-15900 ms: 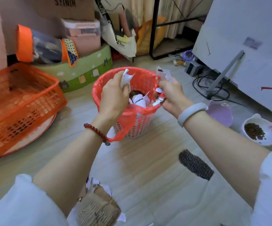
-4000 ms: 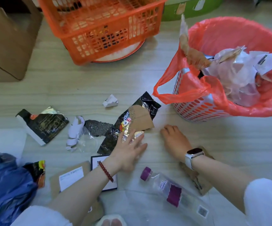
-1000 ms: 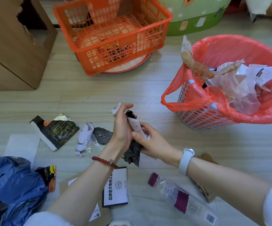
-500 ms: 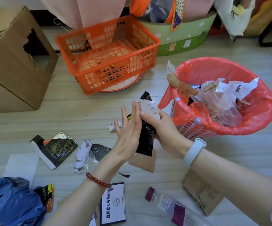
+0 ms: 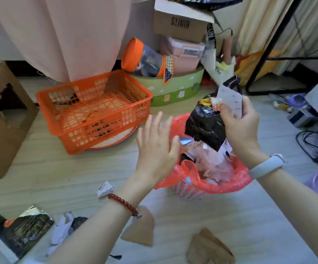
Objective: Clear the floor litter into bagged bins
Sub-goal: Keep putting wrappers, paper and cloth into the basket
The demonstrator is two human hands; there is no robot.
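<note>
A crumpled black foil wrapper [image 5: 204, 126] with a white paper scrap is held pinched in the right hand [image 5: 239, 128] above the red-bagged white lattice bin [image 5: 207, 180], while the left hand [image 5: 157, 147] is spread open beside it.

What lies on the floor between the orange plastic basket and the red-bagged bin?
Only bare wooden floor, seen in the head view; the open left hand hangs above it.

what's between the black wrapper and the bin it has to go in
Nothing separate. The right hand holds the black wrapper directly above the red-bagged bin. The open left hand is beside it, not beneath. The bin is already heaped with litter, so the wrapper will land on top.
</note>
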